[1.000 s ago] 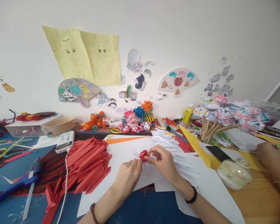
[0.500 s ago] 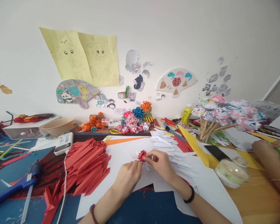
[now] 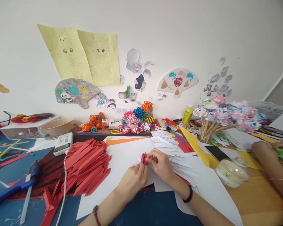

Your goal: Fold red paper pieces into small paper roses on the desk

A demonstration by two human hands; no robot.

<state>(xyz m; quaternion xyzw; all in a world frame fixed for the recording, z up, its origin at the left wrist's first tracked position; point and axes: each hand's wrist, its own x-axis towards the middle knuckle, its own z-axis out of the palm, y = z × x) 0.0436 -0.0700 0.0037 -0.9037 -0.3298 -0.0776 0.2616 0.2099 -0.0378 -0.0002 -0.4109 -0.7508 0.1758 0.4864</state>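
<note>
A small folded red and white paper piece [image 3: 144, 158] is held between my two hands above the white sheets [image 3: 122, 160]. My left hand [image 3: 135, 177] is closed, its fingertips pinching the piece from below. From the right, my right hand [image 3: 159, 163] pinches its red part between thumb and fingers. A pile of red paper strips [image 3: 89, 166] lies to the left of my hands. White paper strips [image 3: 174, 153] are spread out behind and beside my right hand.
A blue glue gun [image 3: 28, 180] and white device with cable [image 3: 63, 144] lie left. At right are a phone [image 3: 217, 153], a clear jar [image 3: 232, 172], paper flowers on sticks [image 3: 209, 125] and another person's hands [image 3: 265, 153]. Small flowers [image 3: 134, 117] stand by the wall.
My left hand has shifted slightly right and turned under the red piece. The white part sticks out less on the left. The view has moved a little.
</note>
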